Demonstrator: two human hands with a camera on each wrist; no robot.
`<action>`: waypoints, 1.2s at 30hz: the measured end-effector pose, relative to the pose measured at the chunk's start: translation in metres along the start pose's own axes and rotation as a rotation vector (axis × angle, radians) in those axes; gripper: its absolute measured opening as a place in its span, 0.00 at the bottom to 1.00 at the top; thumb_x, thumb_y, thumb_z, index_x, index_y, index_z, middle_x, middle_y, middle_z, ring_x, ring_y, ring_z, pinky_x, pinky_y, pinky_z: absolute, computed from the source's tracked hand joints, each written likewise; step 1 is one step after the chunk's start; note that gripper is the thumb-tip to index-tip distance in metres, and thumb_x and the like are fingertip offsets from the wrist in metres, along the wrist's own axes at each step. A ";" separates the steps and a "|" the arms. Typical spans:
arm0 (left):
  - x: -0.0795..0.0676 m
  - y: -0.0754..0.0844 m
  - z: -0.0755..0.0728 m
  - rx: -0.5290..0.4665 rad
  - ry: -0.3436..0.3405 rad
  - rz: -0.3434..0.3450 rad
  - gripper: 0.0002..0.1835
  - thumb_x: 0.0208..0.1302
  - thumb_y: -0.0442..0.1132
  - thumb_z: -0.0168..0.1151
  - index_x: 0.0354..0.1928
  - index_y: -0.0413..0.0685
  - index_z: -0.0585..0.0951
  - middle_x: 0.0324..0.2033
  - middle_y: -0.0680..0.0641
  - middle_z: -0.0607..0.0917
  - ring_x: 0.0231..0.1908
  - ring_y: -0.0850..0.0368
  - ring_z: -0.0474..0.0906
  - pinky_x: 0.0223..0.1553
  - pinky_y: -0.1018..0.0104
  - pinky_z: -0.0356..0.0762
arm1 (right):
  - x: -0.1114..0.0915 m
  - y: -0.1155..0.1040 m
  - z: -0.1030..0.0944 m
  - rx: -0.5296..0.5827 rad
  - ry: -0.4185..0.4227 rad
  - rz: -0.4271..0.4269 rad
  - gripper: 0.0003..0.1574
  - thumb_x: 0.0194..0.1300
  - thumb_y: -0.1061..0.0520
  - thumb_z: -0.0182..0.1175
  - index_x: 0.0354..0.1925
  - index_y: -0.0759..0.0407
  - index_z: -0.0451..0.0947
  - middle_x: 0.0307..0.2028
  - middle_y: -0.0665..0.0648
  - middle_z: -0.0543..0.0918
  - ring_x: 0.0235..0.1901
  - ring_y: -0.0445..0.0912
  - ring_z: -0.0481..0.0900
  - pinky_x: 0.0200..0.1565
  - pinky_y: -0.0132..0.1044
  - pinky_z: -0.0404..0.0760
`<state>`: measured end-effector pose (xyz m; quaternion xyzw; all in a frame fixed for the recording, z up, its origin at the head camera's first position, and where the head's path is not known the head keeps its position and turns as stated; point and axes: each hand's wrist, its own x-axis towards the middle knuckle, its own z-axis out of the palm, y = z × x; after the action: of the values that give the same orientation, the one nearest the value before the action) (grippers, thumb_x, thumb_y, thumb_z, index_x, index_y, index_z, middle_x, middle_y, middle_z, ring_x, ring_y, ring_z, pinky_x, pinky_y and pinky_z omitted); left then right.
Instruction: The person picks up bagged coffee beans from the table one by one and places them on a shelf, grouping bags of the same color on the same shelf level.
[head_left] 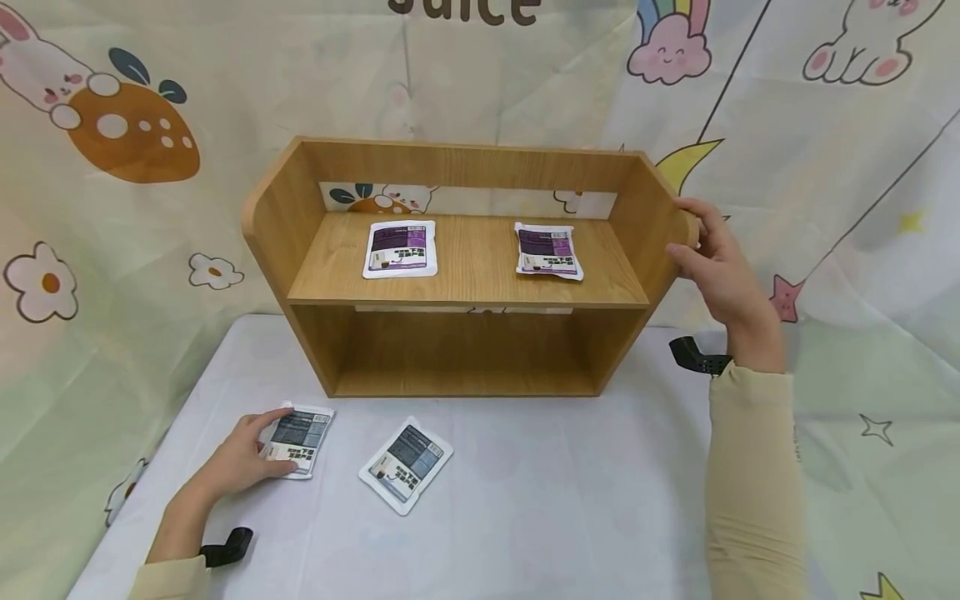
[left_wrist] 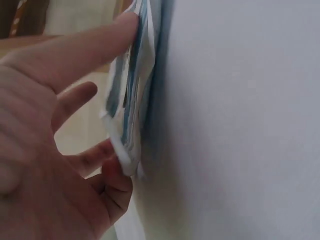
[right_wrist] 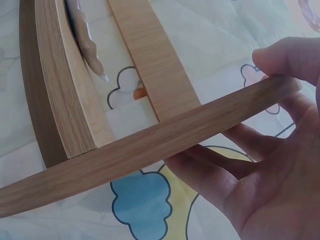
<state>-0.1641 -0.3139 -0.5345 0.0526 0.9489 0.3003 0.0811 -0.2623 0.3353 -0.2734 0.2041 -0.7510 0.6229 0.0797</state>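
Note:
At the table's left, my left hand point(head_left: 242, 457) holds a flat white packet with a grey-blue label point(head_left: 298, 440) between thumb and fingers. The left wrist view shows this packet point(left_wrist: 131, 90) edge-on, tilted up beside the white surface. A second grey-labelled packet point(head_left: 406, 465) lies slanted on the table to its right. My right hand point(head_left: 720, 262) grips the right side panel of a two-tier wooden shelf point(head_left: 468, 292). In the right wrist view, the thumb is on one side of the panel point(right_wrist: 150, 145) and the fingers are on the other.
Two purple-labelled packets, one at left point(head_left: 400, 249) and one at right point(head_left: 548, 251), lie on the shelf's upper board. The shelf stands at the back of a white-covered table point(head_left: 540, 500). Behind it hangs a cartoon-printed cloth point(head_left: 510, 92).

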 end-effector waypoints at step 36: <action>0.033 0.046 0.018 -0.339 -0.088 0.033 0.63 0.37 0.47 0.83 0.75 0.49 0.54 0.70 0.32 0.57 0.67 0.33 0.52 0.62 0.32 0.49 | -0.003 -0.001 0.006 -0.014 0.017 0.042 0.35 0.73 0.63 0.50 0.72 0.44 0.54 0.66 0.60 0.54 0.61 0.59 0.58 0.47 0.32 0.74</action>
<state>-0.1905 -0.2618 -0.5261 0.0668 0.8793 0.4547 0.1254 -0.2580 0.3298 -0.2750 0.1825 -0.7587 0.6209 0.0743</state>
